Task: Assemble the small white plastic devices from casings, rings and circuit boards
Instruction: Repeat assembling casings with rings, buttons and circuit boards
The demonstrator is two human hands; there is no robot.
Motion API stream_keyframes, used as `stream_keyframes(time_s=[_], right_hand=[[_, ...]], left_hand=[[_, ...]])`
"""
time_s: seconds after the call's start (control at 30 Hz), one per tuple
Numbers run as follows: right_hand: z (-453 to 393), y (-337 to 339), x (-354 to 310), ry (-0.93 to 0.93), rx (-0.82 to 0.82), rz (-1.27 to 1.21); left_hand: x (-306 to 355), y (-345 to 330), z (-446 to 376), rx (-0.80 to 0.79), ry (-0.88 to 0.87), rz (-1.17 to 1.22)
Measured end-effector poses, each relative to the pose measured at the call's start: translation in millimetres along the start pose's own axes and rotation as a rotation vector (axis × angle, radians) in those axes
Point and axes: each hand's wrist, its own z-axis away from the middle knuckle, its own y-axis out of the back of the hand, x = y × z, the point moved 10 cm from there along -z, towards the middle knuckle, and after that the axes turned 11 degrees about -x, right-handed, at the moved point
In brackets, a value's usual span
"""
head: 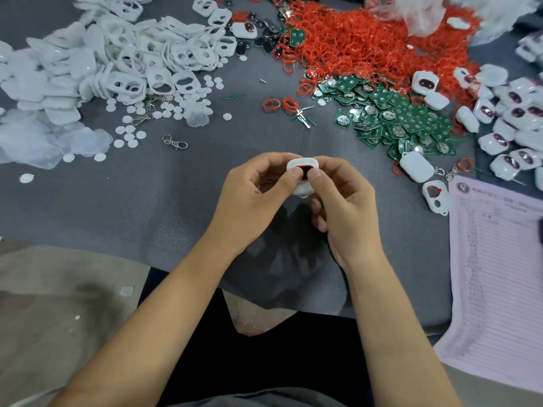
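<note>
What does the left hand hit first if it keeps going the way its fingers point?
Likely the right hand: the left hand points rightward across the small white plastic device both hands pinch. Depth unclear.

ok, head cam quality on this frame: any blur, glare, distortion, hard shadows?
Head view: strong wide-angle bending toward the edges, visible on the printed sheet; top-right corner around the clear plastic bag is smeared and washed out; lighting soft and even, with only a faint shadow under the hands on the grey cloth; the white device in the fingers is fairly sharp.
</note>
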Motion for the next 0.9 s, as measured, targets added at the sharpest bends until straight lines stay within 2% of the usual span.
stream_keyframes(time_s=[0.23,0.53,0.7,0.9], right_hand=[[-3.7,-2.4,-2.8,0.012,0.016,0.039],[-4.8,-2.0,-2.9,0.013,0.062,0.129],[-6.6,-1.9,1.2,-0.036,0.026,0.082],[-5.4,0.5,3.3,-0.058,0.087,0.035]], left_hand=[[-3.6,4.8,-1.4,0.051,0.004,0.035],[0.1,8.3,1.0,0.109,0.006,-0.033],[2.1,6.4,0.6,0.093,0.009,-0.079],[2.1,1.4,-0.2,0.038,-0.012,-0.103]])
